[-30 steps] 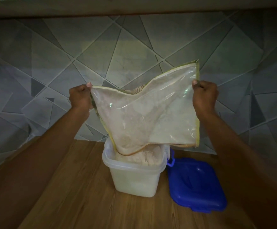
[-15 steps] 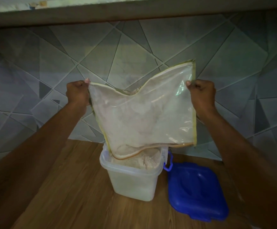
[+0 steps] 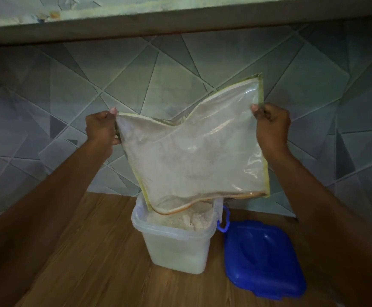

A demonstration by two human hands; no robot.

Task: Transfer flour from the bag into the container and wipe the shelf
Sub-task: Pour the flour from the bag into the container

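A clear plastic bag [image 3: 198, 151] with yellow-green edging hangs upside down over a translucent white container [image 3: 176, 247]. My left hand [image 3: 101, 129] pinches its upper left corner and my right hand [image 3: 271, 125] pinches its right edge. The bag's open mouth droops just above the container's rim, and its inside is dusted with flour. Flour [image 3: 180, 218] is heaped near the top of the container, which stands on the wooden shelf [image 3: 87, 262].
A blue lid [image 3: 260, 258] lies flat on the wood right of the container, beside the container's blue latch [image 3: 223, 220]. A tiled wall [image 3: 47, 107] with a triangle pattern rises behind. An upper shelf edge [image 3: 180, 25] runs overhead.
The bag has been lifted slightly, so its mouth now sits a little higher above the heaped flour. Both hands keep their grip on the corners.
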